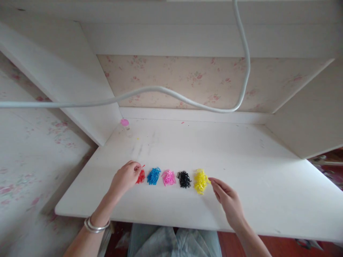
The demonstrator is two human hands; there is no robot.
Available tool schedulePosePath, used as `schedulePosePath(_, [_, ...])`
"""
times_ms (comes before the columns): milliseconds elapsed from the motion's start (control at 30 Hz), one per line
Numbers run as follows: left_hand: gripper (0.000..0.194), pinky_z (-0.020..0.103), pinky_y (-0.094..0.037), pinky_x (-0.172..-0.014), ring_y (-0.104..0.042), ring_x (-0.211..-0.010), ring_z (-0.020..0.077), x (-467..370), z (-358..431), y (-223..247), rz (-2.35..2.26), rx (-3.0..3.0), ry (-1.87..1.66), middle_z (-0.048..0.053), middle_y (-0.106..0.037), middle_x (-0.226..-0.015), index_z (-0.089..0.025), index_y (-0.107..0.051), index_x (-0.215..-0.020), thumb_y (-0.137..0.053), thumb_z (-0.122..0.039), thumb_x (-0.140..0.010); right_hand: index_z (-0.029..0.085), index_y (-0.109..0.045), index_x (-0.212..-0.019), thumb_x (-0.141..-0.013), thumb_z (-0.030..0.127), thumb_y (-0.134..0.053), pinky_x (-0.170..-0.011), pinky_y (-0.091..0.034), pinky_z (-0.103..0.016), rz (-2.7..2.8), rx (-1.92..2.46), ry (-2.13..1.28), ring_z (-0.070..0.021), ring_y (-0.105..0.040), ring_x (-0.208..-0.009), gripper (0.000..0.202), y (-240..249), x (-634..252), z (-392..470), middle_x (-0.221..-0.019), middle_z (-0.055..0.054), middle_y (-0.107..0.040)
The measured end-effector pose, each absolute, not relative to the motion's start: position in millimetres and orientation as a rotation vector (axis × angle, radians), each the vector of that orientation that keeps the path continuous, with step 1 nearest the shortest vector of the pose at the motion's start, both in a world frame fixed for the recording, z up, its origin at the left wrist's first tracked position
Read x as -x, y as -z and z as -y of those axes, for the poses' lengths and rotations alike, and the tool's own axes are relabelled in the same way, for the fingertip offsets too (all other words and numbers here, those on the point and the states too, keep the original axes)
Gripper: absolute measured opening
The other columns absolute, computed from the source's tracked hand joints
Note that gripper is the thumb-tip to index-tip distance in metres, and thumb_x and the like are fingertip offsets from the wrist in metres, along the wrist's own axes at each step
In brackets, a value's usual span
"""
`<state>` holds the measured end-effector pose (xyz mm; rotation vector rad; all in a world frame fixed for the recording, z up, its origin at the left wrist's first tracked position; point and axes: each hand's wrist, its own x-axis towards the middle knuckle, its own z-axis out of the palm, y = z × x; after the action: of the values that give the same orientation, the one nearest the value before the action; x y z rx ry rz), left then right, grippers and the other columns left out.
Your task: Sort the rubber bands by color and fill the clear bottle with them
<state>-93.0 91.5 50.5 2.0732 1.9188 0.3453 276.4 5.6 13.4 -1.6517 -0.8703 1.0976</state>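
Five small piles of what look like rubber bands lie in a row on the white desk: a red pile (140, 177), a blue pile (153, 176), a pink pile (168, 177), a black pile (184, 179) and a yellow pile (200, 181). My left hand (127, 175) is over the red pile and partly hides it. A red band (143, 166) sticks out from its pinched fingertips. At the right edge of the yellow pile, my right hand (226, 197) pinches a yellow band (209, 181) between thumb and forefinger.
A white cable (160, 88) hangs across the view above the desk (257, 200). White side panels (316, 107) and a flowered back wall (198, 80) enclose it. A pink round patch (124, 122) is at the back left corner. Tiny scraps lie near the back.
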Motion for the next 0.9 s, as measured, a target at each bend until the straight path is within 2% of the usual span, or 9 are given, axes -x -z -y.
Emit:
schedulePosePath(100, [0.023,0.025,-0.043,-0.069,-0.064,-0.079,0.0154,103,-74,-44,-2.015,-1.97,-0.316,-0.001,-0.066,-0.098,-0.027,-0.065,-0.088,-0.044,-0.036,-0.087,0.019,-0.071,-0.101,-0.075,0.053,-0.061,-0.06,-0.045,-0.023,1.075,1.635,-1.068,-0.0148,-0.059,-0.072,0.044,-32,-274,-44,-0.086,-0.005,-0.069])
schedulePosePath(200, [0.026,0.025,-0.043,-0.069,-0.063,-0.079,0.015,108,-62,-40,-2.036,-1.966,-0.395,-0.001,-0.065,-0.098,-0.027,-0.065,-0.089,-0.042,-0.037,-0.089,0.02,-0.069,-0.104,-0.083,0.047,-0.052,-0.06,-0.045,-0.023,1.456,1.755,-0.943,-0.0136,-0.06,-0.068,0.038,-45,-261,-98,-0.078,-0.003,-0.068])
schedulePosePath(267, [0.028,0.025,-0.044,-0.072,-0.062,-0.078,0.0145,114,-53,-35,-2.038,-1.98,-0.554,0.0,-0.065,-0.099,-0.025,-0.064,-0.094,-0.041,-0.04,-0.09,0.024,-0.066,-0.109,-0.089,0.039,-0.044,-0.065,-0.046,-0.023,1.833,1.872,-0.768,-0.0117,-0.061,-0.07,0.034,-48,-249,-139,-0.085,-0.001,-0.069])
schedulePosePath(300, [0.03,0.025,-0.044,-0.073,-0.061,-0.077,0.0142,117,-47,-31,-2.045,-1.972,-0.649,0.001,-0.065,-0.098,-0.024,-0.063,-0.096,-0.041,-0.042,-0.09,0.025,-0.066,-0.108,-0.088,0.037,-0.047,-0.067,-0.047,-0.023,1.902,1.892,-0.744,-0.0118,-0.062,-0.073,0.031,-48,-243,-160,-0.089,-0.001,-0.069])
schedulePosePath(400, [0.034,0.026,-0.045,-0.07,-0.058,-0.068,0.0138,129,-27,-12,-2.132,-1.855,-0.854,0.002,-0.065,-0.09,-0.021,-0.062,-0.097,-0.042,-0.046,-0.089,0.024,-0.065,-0.109,-0.087,0.032,-0.053,-0.078,-0.047,-0.025,1.99,1.972,-0.661,-0.0144,-0.062,-0.087,0.026,-41,-226,-223,-0.099,-0.002,-0.068])
schedulePosePath(500, [0.033,0.025,-0.046,-0.065,-0.059,-0.066,0.0143,137,-10,10,-2.242,-1.784,-0.911,0.003,-0.065,-0.084,-0.019,-0.063,-0.092,-0.043,-0.045,-0.089,0.02,-0.058,-0.117,-0.091,0.033,-0.053,-0.086,-0.048,-0.035,2.049,2.058,-0.52,-0.018,-0.059,-0.099,0.03,-33,-215,-275,-0.115,-0.007,-0.06])
schedulePosePath(600, [0.031,0.024,-0.046,-0.064,-0.06,-0.066,0.0139,136,-4,21,-2.294,-1.839,-0.972,0.003,-0.065,-0.082,-0.019,-0.062,-0.094,-0.042,-0.042,-0.09,0.018,-0.054,-0.119,-0.091,0.035,-0.053,-0.085,-0.05,-0.04,2.102,2.124,-0.38,-0.0188,-0.058,-0.1,0.033,-28,-209,-311,-0.12,-0.008,-0.055])
schedulePosePath(900, [0.025,0.021,-0.04,-0.052,-0.057,-0.055,0.0101,124,-10,21,-2.361,-1.923,-0.892,0.0,-0.065,-0.077,-0.022,-0.062,-0.094,-0.044,-0.039,-0.09,0.018,-0.054,-0.119,-0.091,0.035,-0.054,-0.084,-0.05,-0.04,2.221,2.247,-0.155,-0.019,-0.058,-0.1,0.033,-15,-210,-358,-0.12,-0.008,-0.056])
